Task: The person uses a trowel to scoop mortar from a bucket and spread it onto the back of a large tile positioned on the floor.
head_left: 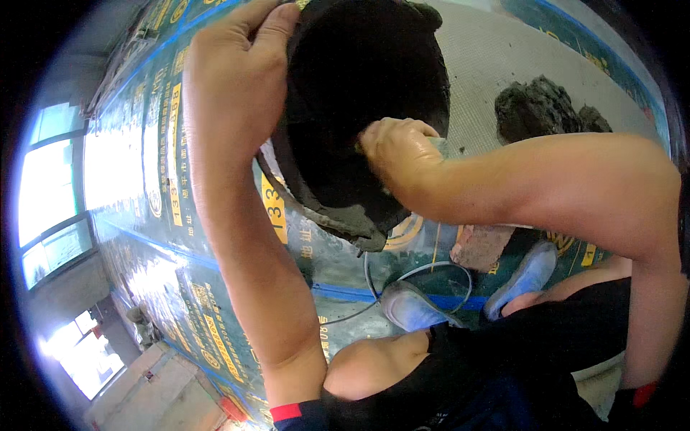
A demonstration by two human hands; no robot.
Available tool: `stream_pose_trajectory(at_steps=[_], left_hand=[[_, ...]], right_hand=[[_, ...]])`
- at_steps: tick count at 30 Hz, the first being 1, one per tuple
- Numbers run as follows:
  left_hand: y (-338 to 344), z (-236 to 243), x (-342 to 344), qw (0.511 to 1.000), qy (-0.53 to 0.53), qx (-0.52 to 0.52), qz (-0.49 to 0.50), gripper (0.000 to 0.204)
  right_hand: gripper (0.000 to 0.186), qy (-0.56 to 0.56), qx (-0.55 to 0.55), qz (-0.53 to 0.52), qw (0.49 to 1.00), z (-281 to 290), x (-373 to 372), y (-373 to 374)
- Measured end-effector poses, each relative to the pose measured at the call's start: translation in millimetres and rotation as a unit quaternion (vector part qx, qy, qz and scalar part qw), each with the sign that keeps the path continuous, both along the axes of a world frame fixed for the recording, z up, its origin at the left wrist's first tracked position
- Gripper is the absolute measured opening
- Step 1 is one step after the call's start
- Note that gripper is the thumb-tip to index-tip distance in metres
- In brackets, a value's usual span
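A black bucket, tipped so its dark inside faces me, fills the upper middle of the view. Grey mortar clings to its near rim and its far right edge. My left hand grips the bucket's left side, thumb at the upper edge. Inside the opening, toward the right wall, my right hand is closed with its fingers curled. A small pale edge shows beside that hand, but what it holds is hidden. To the right, a dark lump of wet mortar lies on a grey textured slab.
Green printed protective sheeting with blue tape seams covers the floor. A reddish brick piece lies below my right forearm. A thin grey cable loops beside my blue-grey shoes. Bright windows stand at the far left.
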State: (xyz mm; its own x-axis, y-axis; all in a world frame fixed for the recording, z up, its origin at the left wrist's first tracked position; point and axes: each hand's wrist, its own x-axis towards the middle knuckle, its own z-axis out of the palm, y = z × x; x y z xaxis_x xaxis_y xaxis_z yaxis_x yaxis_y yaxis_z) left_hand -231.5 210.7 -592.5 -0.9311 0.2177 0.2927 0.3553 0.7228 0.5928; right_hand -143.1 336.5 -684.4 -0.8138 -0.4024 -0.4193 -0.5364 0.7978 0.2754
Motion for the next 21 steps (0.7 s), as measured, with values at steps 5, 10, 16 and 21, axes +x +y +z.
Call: stream_pose_trajectory(at_steps=[5,10,16,21], left_hand=[[-9.6,-5.5,-2.4,0.997,-0.03,0.063,-0.022,0.034],[-44.7,-0.8,3.3,0.997,-0.015,0.07,-0.024,0.035],[-40.7,-5.1,-0.5,0.989,-0.028,0.139,-0.032,0.035],[-14.9,-0.7,6.7,0.992,-0.03,0.115,-0.043,0.031]], right_hand=[[0.042,-0.055,0.087,0.008,0.995,-47.1,-12.7,32.4],[0.038,-0.272,0.01,0.063,0.96,5.3,-54.2,16.1],[0.028,-0.168,-0.144,-0.006,0.975,53.7,-47.2,25.2],[0.025,-0.195,-0.15,-0.041,0.968,-11.0,-33.5,8.2]])
